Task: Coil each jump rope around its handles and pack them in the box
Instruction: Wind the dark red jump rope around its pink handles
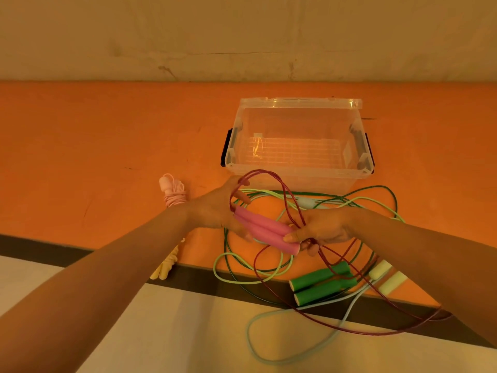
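Gripping the pink handles (265, 230) just in front of the clear box (297, 168): right hand (324, 229) pinches their near end w/ dark red rope (293, 211); left hand (219, 208) holds far end, rope looped over fingers. Green handles (322, 282) nearer the viewer than box, on orange worktop (107, 157).

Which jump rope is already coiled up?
The pale pink rope left of the clear box: its cord is wound tightly round its handles. The green handles, cream handles and hand-held pink handles all trail loose cord.
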